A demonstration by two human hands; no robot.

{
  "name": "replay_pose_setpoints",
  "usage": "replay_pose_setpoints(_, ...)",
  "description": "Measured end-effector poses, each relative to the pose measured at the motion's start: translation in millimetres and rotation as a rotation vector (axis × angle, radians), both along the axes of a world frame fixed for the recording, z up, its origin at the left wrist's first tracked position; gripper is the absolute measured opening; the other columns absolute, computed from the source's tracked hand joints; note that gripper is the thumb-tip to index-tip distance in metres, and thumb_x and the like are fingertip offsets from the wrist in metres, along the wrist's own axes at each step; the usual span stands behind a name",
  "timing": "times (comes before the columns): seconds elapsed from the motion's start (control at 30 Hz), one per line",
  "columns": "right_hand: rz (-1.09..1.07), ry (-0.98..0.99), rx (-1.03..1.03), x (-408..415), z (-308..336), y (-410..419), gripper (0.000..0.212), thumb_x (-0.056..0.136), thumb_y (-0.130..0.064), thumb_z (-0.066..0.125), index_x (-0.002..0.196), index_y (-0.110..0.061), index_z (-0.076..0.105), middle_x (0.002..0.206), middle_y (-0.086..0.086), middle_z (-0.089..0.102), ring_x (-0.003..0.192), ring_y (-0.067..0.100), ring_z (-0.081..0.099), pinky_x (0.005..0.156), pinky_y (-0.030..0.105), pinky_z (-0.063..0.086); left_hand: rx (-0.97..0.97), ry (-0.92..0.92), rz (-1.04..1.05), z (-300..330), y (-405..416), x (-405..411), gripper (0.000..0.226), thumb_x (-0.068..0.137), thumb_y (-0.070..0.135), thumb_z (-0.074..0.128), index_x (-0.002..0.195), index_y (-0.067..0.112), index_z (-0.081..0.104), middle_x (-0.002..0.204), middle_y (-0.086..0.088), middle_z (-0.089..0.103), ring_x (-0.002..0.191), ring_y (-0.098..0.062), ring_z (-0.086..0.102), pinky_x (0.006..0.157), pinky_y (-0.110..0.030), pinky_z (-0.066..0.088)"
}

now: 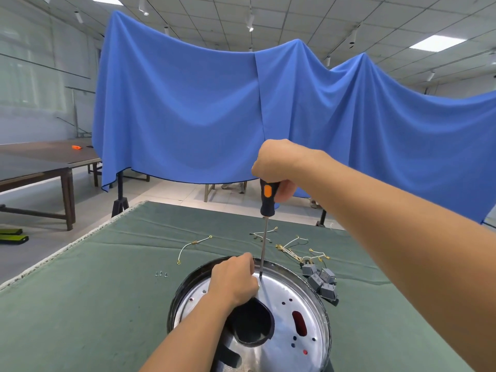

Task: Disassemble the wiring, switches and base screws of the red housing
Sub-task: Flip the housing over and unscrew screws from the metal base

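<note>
Three small screws [161, 274] already lie on the green table cover [94, 291] at about nine o'clock from the housing [320, 304], and at one to two o'clock sit the loose wires [292, 249] and a cluster of grey switches [319, 281] — so, judging from that, the wiring and switch work looks largely done and the base screws are the step in hand. The housing itself rests open side up at the near edge of the table, its shiny metal base plate [281, 296] showing several holes with red behind them.

The right hand [276, 167] is clenched round the top of a black-and-orange screwdriver [267, 196], held nearly upright, its tip down on the plate toward twelve o'clock. The left hand [233, 280] reaches inside the rim, fingers curled just beside the shaft near the tip; whether they pinch the shaft or a screw I cannot tell — the contact is hidden.

Next, I judge, comes steady downward pressure while turning, with the left hand keeping the tip seated, then lifting the freed screw out to join the others.
</note>
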State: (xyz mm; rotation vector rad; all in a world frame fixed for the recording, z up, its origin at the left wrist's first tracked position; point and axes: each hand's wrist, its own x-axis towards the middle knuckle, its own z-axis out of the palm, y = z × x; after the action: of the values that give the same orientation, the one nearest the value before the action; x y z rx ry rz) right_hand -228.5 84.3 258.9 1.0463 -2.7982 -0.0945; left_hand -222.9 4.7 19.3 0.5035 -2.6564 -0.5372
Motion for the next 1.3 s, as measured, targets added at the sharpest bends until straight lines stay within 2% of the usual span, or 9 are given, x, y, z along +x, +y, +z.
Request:
replay_pose_setpoints(0.13, -0.029, -0.216, 0.027, 17.6, 13.2, 0.9, 0.023, 0.084, -0.008, 0.049, 0.104, -0.002, 0.058, 0.099, 0.015, 0.067, 0.076, 0.029, 0.068, 0.075, 0.033, 0.054, -0.025, -0.005, -0.013, 0.1, -1.1, -0.3, 0.008, 0.081, 0.020, 0.051, 0.088, 0.023, 0.048, 0.092, 0.002, 0.062, 0.079, -0.019, 0.053, 0.067, -0.028, 0.035)
replay_pose_setpoints(0.27, -0.010, -0.040, -0.028, 10.4, 4.4, 2.3, 0.027, 0.093, -0.028, 0.052, 0.071, -0.013, 0.047, 0.066, 0.001, 0.054, 0.052, 0.018, 0.050, 0.050, 0.021, 0.035, -0.033, -0.017, -0.013, -2.2, -1.5, -1.1, 0.011, 0.081, 0.021, 0.050, 0.092, 0.022, 0.051, 0.094, 0.001, 0.062, 0.087, -0.024, 0.056, 0.072, -0.032, 0.040)
replay_pose_setpoints(0.4, 0.004, -0.022, 0.009, 10.8, 2.3, -1.7, 0.025, 0.089, -0.008, 0.046, 0.065, -0.009, 0.045, 0.035, 0.004, 0.052, 0.041, 0.020, 0.052, 0.049, 0.022, 0.038, -0.042, -0.013, -0.023, -2.8, -0.8, -0.8, 0.010, 0.081, 0.021, 0.049, 0.092, 0.022, 0.050, 0.095, 0.000, 0.062, 0.086, -0.023, 0.056, 0.070, -0.031, 0.037)
replay_pose_setpoints(0.53, 0.051, -0.094, 0.066, 19.9, 6.6, -2.4, 0.012, 0.088, -0.016, 0.055, 0.088, -0.005, 0.060, 0.092, 0.011, 0.065, 0.077, 0.029, 0.064, 0.061, 0.030, 0.051, -0.031, -0.012, -0.017, -2.2, -1.3, -1.2, 0.012, 0.081, 0.021, 0.049, 0.093, 0.021, 0.051, 0.096, 0.000, 0.062, 0.088, -0.024, 0.056, 0.071, -0.031, 0.037)
replay_pose_setpoints(0.6, 0.050, -0.092, -0.008, 16.1, 2.6, -1.4, 0.026, 0.091, -0.032, 0.055, 0.079, -0.009, 0.051, 0.084, 0.007, 0.065, 0.062, 0.025, 0.063, 0.056, 0.028, 0.048, -0.028, -0.009, -0.016, -2.9, -1.5, -1.7, 0.012, 0.081, 0.021, 0.049, 0.093, 0.021, 0.051, 0.096, 0.000, 0.062, 0.088, -0.024, 0.055, 0.071, -0.031, 0.038)
replay_pose_setpoints(0.7, 0.078, -0.046, -0.116, 8.0, -1.9, -5.1, 0.028, 0.092, -0.018, 0.046, 0.066, -0.011, 0.041, 0.070, 0.005, 0.062, 0.047, 0.022, 0.050, 0.053, 0.026, 0.044, -0.037, -0.006, -0.018, -2.9, -1.1, -1.2, 0.013, 0.082, 0.021, 0.049, 0.094, 0.021, 0.052, 0.096, 0.000, 0.062, 0.088, -0.024, 0.056, 0.072, -0.032, 0.038)
replay_pose_setpoints(0.9, 0.089, -0.176, -0.075, 11.6, 1.3, -8.7, 0.018, 0.077, -0.020, 0.052, 0.090, -0.010, 0.059, 0.092, 0.008, 0.070, 0.079, 0.025, 0.071, 0.059, 0.031, 0.056, -0.073, -0.004, -0.026, -2.8, -0.9, -1.7, 0.014, 0.084, 0.023, 0.049, 0.097, 0.020, 0.053, 0.098, 0.000, 0.062, 0.089, -0.024, 0.056, 0.071, -0.031, 0.037)
replay_pose_setpoints(1.07, 0.099, -0.081, -0.124, 5.4, -5.1, -10.6, 0.026, 0.091, -0.026, 0.049, 0.069, -0.012, 0.047, 0.057, 0.004, 0.063, 0.031, 0.017, 0.055, 0.045, 0.021, 0.042, -0.057, -0.010, -0.025, -2.6, 0.1, -1.1, 0.015, 0.083, 0.023, 0.049, 0.097, 0.020, 0.053, 0.098, -0.001, 0.063, 0.090, -0.025, 0.056, 0.072, -0.032, 0.038)
replay_pose_setpoints(1.3, 0.075, -0.022, -0.109, 1.3, -4.4, 1.1, 0.013, 0.080, -0.018, 0.051, 0.068, -0.014, 0.046, 0.067, 0.003, 0.054, 0.058, 0.021, 0.052, 0.050, 0.023, 0.041, -0.021, 0.024, -0.031, -4.1, -1.2, -3.3, 0.019, 0.085, 0.023, 0.053, 0.103, 0.023, 0.055, 0.109, 0.003, 0.064, 0.099, -0.021, 0.057, 0.076, -0.029, 0.038)
